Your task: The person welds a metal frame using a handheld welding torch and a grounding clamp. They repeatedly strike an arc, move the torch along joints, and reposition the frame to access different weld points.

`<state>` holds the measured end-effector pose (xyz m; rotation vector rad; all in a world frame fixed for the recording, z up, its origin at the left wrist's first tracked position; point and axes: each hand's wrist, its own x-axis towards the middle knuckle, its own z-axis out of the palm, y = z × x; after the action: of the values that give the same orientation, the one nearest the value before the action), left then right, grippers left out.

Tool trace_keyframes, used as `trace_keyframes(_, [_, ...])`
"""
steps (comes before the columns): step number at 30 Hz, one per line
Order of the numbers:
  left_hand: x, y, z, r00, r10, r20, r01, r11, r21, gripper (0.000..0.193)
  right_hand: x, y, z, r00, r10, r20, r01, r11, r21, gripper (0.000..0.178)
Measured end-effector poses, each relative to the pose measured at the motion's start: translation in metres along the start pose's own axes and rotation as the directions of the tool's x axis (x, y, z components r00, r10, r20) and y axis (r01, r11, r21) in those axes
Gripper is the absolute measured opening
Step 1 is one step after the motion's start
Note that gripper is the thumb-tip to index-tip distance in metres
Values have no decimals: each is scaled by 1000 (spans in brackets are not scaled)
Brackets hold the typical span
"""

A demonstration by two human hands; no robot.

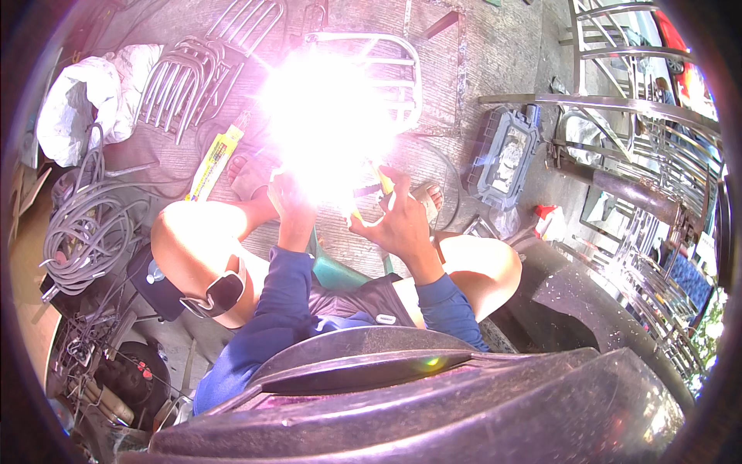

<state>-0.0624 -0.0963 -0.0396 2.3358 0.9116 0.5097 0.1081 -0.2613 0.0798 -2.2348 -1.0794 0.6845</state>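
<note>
Our right hand (398, 224) has its fingers curled around a thin yellow rod (384, 183), while our left hand (290, 205) runs up into the glare, so we cannot tell whether its fingers are spread or pinching anything. Just beyond both hands burns one white arc flash (328, 116), and it hides the tip of the rod and the near part of the steel frame (402, 69) lying on the floor (495, 46). We judge the risks plain: bare fingers this close to the arc could be burned by sparks, and bare knees and sandalled feet flank it; blinded by the glare, we could drift the rod off its seam. Left of the left hand lies one yellow packet (214, 161); farther out, one stack of bent tubes (185, 81), one white sack (81, 97) and one coil of grey cable (85, 232). Right of the right hand sits one open grey case (504, 155), then railings (641, 139), too tangled to count.
</note>
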Motion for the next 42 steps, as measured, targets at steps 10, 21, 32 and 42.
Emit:
trace_keyframes(10, [7, 39, -10, 952, -294, 89, 255, 918, 304, 33, 1, 3, 1, 999, -21, 35, 19, 998, 60, 97])
trace_keyframes(21, [-3, 38, 3, 982, -184, -41, 174, 805, 567, 46, 1, 3, 0, 999, -48, 1, 48, 999, 8, 102])
trace_keyframes(32, [-4, 25, -6, 981, -184, -65, 185, 983, 14, 46, 2, 2, 1, 1000, 3, 30, -4, 1000, 20, 95])
trace_keyframes(42, [33, 57, -31, 870, -342, -354, 252, 927, -277, 24, 1, 5, -1, 992, -32, -123, 61, 970, 235, 105])
